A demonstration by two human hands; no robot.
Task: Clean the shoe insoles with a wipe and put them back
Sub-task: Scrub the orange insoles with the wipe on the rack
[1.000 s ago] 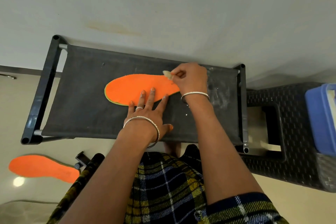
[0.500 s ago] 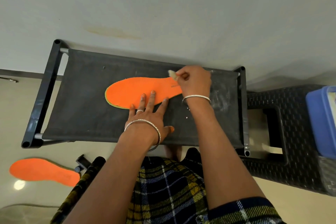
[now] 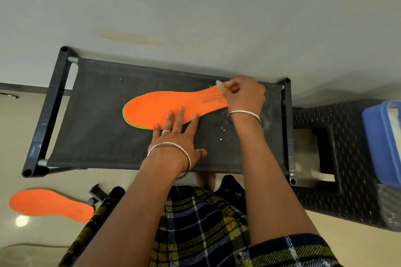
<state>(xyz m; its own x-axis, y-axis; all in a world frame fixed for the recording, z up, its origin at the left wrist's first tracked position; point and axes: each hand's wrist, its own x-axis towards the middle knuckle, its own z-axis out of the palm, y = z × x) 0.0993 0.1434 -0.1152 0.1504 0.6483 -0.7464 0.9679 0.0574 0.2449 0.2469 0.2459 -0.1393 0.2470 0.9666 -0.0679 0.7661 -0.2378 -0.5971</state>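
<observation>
An orange insole (image 3: 160,106) lies flat on a black fabric shelf of a rack (image 3: 104,132), toe to the left. My left hand (image 3: 175,134) presses on its near edge with spread fingers. My right hand (image 3: 244,94) pinches a small crumpled pale wipe (image 3: 220,84) against the insole's heel end at the right. A second orange insole (image 3: 50,205) lies on the floor at the lower left.
The rack stands against a white wall (image 3: 195,17). A dark woven-pattern stool (image 3: 338,154) sits to its right with a blue lidded box (image 3: 383,143) on it. A small black object (image 3: 96,194) lies on the floor by the second insole. My plaid clothing fills the bottom.
My right hand has slid the wipe rightward along the insole toward the heel, uncovering the printed text there. The left hand stays pressed on the insole.
</observation>
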